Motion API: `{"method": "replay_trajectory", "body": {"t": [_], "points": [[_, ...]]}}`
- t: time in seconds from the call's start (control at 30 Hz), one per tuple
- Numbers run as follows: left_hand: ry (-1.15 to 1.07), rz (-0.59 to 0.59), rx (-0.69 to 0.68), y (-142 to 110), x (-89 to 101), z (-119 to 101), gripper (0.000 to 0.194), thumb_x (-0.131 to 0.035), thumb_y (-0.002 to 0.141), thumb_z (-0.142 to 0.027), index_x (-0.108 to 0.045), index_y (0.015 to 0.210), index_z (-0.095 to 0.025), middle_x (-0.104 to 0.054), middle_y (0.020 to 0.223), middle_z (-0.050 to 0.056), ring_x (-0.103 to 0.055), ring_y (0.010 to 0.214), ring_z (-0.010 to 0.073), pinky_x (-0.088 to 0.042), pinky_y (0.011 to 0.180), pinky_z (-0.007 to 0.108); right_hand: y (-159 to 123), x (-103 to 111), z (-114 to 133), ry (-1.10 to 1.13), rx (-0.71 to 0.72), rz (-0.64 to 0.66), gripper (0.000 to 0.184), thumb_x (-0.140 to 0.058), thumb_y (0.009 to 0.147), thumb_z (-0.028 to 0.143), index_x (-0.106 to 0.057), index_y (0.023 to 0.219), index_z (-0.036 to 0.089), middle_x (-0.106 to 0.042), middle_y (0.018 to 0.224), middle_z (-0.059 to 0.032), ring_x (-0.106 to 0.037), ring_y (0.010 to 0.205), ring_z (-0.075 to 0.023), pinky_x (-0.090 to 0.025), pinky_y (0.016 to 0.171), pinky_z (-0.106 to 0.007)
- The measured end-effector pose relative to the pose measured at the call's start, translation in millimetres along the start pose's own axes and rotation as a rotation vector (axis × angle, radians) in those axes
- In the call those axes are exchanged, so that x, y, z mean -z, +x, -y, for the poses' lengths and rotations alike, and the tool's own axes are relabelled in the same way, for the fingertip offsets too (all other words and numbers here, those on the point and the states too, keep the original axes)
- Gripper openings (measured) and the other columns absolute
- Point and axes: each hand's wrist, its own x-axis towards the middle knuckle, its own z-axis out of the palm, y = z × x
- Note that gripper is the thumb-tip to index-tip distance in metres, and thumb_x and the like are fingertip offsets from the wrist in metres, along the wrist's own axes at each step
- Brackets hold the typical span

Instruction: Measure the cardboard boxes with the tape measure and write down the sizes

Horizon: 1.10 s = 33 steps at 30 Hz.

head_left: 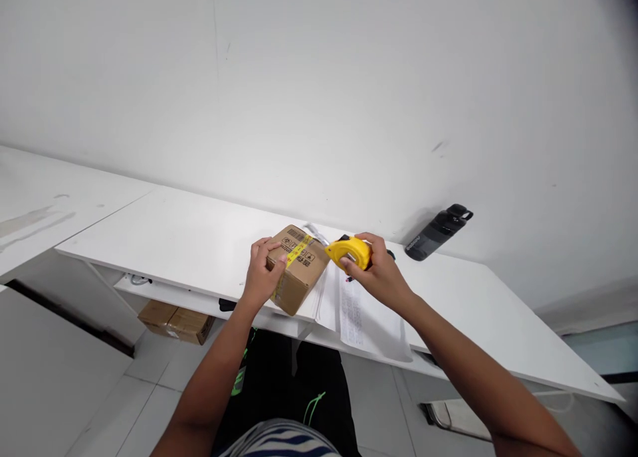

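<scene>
A small brown cardboard box with yellow tape and printed symbols is tilted above the front of the white desk. My left hand grips its left side, thumb on the taped face and fingers over the upper edge. In my right hand is a yellow tape measure, its front end close to the box's upper right corner. I cannot tell whether the two touch, and no drawn-out blade can be made out. Printed sheets lie on the desk beneath both hands.
Toward the wall, a dark water bottle stands on the white desk. Another cardboard box sits low under the desk at left. A pale, dark-ended object is on the floor at right.
</scene>
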Motion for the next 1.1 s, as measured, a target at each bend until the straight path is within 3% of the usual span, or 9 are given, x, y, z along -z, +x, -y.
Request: {"method": "replay_trajectory", "body": {"t": [0.13,0.23,0.3,0.4,0.53,0.67,0.77,0.93,1.1], "points": [[-0.074,0.002,-0.023,-13,11.5,3,0.034,-0.055,0.087,-0.033,-0.054,0.120,-0.024,-0.043,0.136,0.011,-0.042,0.134,0.0253,-0.038,0.111,0.046,12,-5,-9,0.138,-0.076,-0.149,0.062,-0.062,0.079,0.056,-0.041,0.130,0.026,-0.064,0.090,-0.0028,-0.060,0.065,-0.0194,-0.052,0.055,-0.035],[-0.269,-0.049,0.124,-39,26.0,13,0.062,-0.055,0.086,-0.044,-0.032,0.141,-0.025,-0.039,0.145,0.014,-0.045,0.133,0.0275,-0.042,0.107,0.046,10,-16,-18,0.379,-0.184,-0.158,0.060,-0.064,0.076,0.059,-0.047,0.123,0.025,-0.062,0.087,-0.0019,-0.054,0.057,-0.0158,-0.047,0.046,-0.030],[-0.394,-0.066,0.293,-58,35.1,25,0.073,-0.052,0.086,-0.054,-0.024,0.145,-0.023,-0.044,0.142,0.017,-0.051,0.127,0.0294,-0.046,0.102,0.048,6,-26,-19,0.644,-0.278,-0.078,0.052,-0.060,0.078,0.063,-0.053,0.111,0.023,-0.061,0.081,-0.0015,-0.051,0.054,-0.0140,-0.044,0.044,-0.027],[-0.425,0.003,0.452,-76,42.3,45,0.065,-0.052,0.085,-0.059,-0.040,0.135,-0.020,-0.055,0.131,0.016,-0.055,0.122,0.0298,-0.046,0.101,0.049,1,-44,-14,0.968,-0.324,0.043,0.047,-0.057,0.080,0.066,-0.058,0.098,0.022,-0.062,0.082,-0.0028,-0.053,0.061,-0.0139,-0.043,0.047,-0.025],[-0.167,-0.053,0.438,-70,41.2,54,0.064,-0.062,0.080,-0.051,-0.045,0.130,-0.017,-0.054,0.131,0.019,-0.051,0.126,0.0321,-0.043,0.103,0.053,-2,-60,3,1.064,-0.319,0.191,0.047,-0.068,0.075,0.062,-0.061,0.095,0.020,-0.059,0.080,-0.0014,-0.049,0.061,-0.0113,-0.035,0.043,-0.021],[0.118,-0.233,0.248,-49,37.2,27,0.050,-0.056,0.087,-0.045,-0.049,0.129,-0.019,-0.041,0.148,0.016,-0.031,0.143,0.0313,-0.026,0.116,0.054,-10,-62,18,0.986,-0.359,0.355,0.046,-0.071,0.075,0.058,-0.060,0.097,0.019,-0.054,0.071,0.0030,-0.039,0.053,-0.0074,-0.030,0.042,-0.019],[-0.062,-0.140,0.395,-41,29.6,4,0.051,-0.046,0.093,-0.049,-0.044,0.135,-0.021,-0.046,0.145,0.015,-0.043,0.136,0.0282,-0.034,0.113,0.049,-11,-59,25,0.901,-0.325,0.414,0.046,-0.068,0.078,0.058,-0.059,0.102,0.020,-0.054,0.072,0.0030,-0.041,0.054,-0.0084,-0.034,0.045,-0.021],[-0.250,0.036,0.444,-37,19.1,-6,0.073,-0.062,0.083,-0.041,-0.032,0.146,-0.019,-0.036,0.154,0.015,-0.044,0.136,0.0292,-0.040,0.109,0.043,17,-56,38,0.498,0.118,0.329,0.059,-0.064,0.083,0.053,-0.046,0.133,0.027,-0.058,0.124,-0.0072,-0.060,0.098,-0.0207,-0.051,0.078,-0.034],[-0.437,0.253,0.450,-25,28.5,-10,0.054,-0.059,0.082,-0.040,-0.055,0.132,-0.019,-0.063,0.129,0.010,-0.059,0.119,0.0293,-0.047,0.099,0.043,51,-68,52,-0.057,0.431,0.426,0.059,-0.052,0.090,0.053,-0.036,0.143,0.031,-0.053,0.141,-0.0074,-0.057,0.114,-0.0274,-0.043,0.095,-0.045]]}}
